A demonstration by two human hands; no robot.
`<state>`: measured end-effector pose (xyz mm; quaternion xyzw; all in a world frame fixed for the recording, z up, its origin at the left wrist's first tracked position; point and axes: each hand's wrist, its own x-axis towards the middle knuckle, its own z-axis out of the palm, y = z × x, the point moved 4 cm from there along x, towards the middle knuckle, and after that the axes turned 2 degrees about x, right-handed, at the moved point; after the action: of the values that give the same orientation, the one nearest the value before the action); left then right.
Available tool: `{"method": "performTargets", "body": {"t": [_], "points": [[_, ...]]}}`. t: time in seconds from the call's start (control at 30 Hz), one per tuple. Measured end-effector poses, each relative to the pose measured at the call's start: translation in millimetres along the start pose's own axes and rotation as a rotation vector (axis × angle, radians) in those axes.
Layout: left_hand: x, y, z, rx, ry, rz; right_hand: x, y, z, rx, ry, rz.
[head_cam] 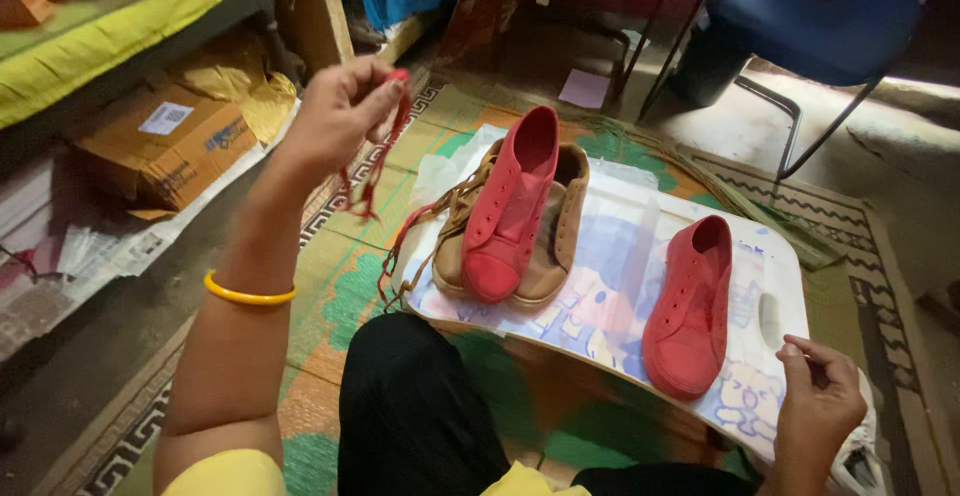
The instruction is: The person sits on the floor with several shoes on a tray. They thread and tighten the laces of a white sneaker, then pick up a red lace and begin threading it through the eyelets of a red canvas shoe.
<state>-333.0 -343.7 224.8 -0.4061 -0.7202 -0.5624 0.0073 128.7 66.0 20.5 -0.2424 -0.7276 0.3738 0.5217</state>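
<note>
Fingers of my left hand (340,111) pinch a red lace (375,171), lifted up; it trails down from my fingertips toward a red shoe (510,211) lying on tan shoes (555,236) to the right of them. My right hand (815,411) rests curled on the tray (620,326) edge, holding nothing I can see; another red shoe (690,311) lies just left of its fingers.
</note>
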Motion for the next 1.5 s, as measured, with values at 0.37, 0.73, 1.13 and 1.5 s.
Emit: {"method": "performTargets", "body": {"t": [0.37,0.73,1.13,1.5], "points": [[-68.3,204.5,160.7,0.121,-0.844,0.202,-16.9,-64.4,-6.2,0.344,-0.047,-0.039],[-126.1,205.6,294.2,0.061,-0.810,0.310,-77.6,-87.4,-20.3,0.473,-0.427,0.040],[-141.0,118.8,218.1,-0.597,-0.953,-0.285,-25.7,-55.0,-65.2,0.933,-0.096,0.205],[-150.3,83.2,115.7,-0.944,-0.186,0.137,-18.2,31.3,-124.5,1.441,0.272,0.360]]}}
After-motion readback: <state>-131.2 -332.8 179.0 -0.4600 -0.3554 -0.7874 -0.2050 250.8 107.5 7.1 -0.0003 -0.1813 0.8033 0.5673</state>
